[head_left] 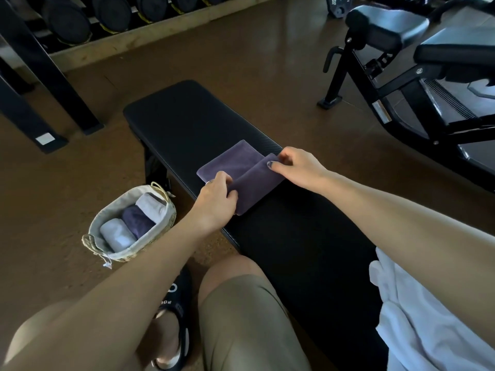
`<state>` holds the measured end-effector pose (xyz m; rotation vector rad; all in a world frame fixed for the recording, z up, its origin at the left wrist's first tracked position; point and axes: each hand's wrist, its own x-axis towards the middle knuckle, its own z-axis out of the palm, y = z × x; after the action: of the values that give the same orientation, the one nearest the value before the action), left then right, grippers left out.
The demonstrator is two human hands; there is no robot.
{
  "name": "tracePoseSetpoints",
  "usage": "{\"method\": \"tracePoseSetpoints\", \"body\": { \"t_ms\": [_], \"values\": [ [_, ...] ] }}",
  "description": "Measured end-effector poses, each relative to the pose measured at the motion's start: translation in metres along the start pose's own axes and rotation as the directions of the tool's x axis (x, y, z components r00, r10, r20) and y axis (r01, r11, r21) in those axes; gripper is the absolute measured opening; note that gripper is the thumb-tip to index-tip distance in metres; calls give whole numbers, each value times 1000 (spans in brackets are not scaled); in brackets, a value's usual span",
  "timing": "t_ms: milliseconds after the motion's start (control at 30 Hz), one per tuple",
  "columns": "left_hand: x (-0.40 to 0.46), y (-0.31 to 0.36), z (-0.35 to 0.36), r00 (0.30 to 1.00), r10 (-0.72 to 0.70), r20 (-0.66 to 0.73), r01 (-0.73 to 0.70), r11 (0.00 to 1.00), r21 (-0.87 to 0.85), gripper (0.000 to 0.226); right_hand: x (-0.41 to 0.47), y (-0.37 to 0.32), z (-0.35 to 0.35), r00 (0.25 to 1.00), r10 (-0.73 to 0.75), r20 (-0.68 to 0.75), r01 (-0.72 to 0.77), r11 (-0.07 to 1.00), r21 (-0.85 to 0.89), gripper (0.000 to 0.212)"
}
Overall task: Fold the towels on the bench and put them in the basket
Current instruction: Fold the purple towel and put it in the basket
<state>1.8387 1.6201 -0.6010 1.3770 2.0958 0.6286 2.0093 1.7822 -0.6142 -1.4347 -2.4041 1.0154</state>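
A purple towel (235, 167) lies on the black padded bench (187, 119), its near part folded over the far part. My left hand (218, 196) pinches the folded flap at its near left corner. My right hand (297, 164) pinches the same flap at its right edge. On the floor left of the bench stands a woven basket (166, 226) with a cloth liner. It holds three rolled towels, two pale and one purple between them.
My knees in tan shorts and a black sandal (174, 311) fill the foreground beside the bench. White fabric (417, 317) lies at the lower right. A dumbbell rack (112, 12) lines the back wall, black frame legs (48, 84) stand left, another gym machine (401, 76) at right.
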Motion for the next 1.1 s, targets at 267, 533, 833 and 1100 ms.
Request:
{"method": "tracePoseSetpoints", "body": {
  "t_ms": [267,533,833,1100],
  "values": [
    [10,-10,3,999,-35,-6,35,999,35,11,-2,2,21,996,-40,-84,20,976,-218,36],
    [2,5,3,959,268,-89,-172,803,570,48,-8,0,22,865,-458,-206,349,843,-409,24],
    [-1,3,6,883,470,-3,-373,705,603,40,-12,-7,3,852,-500,152,502,703,-503,48],
    [-8,1,13,895,444,45,-362,662,656,49,-18,-10,-1,851,-451,268,519,648,-557,63]
  ]
}}
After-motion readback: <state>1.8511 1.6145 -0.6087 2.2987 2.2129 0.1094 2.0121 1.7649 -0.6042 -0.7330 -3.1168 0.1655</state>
